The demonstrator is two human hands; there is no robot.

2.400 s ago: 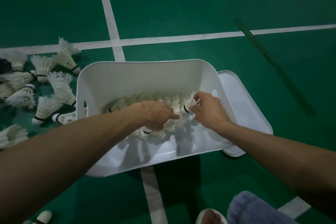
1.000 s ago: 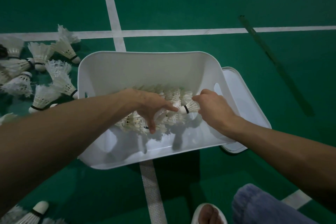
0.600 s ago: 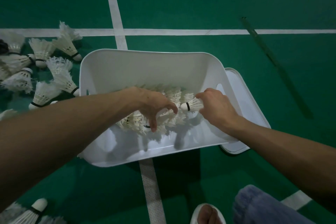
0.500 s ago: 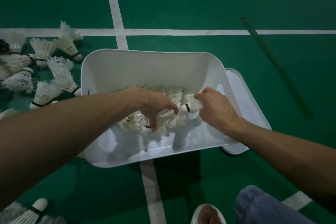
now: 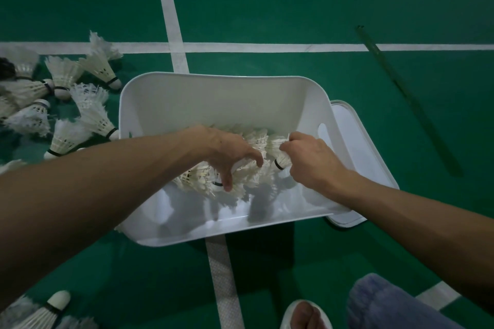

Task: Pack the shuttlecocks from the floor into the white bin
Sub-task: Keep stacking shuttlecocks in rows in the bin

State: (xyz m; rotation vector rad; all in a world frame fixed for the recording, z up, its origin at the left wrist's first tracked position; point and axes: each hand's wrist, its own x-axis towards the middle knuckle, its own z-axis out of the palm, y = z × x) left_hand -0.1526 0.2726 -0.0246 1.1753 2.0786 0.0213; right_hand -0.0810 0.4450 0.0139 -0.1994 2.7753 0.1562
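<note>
Both hands are in the white bin (image 5: 213, 104). My right hand (image 5: 311, 161) pinches one shuttlecock (image 5: 278, 149) near the right wall, cork toward me and skirt toward the far wall. My left hand (image 5: 227, 151) curls over the row of shuttlecocks (image 5: 200, 179) mid-bin, fingers hooked round it. The row's end lies just left of my right fingers. The loose shuttlecocks (image 5: 91, 112) lie off the bin's left side.
</note>
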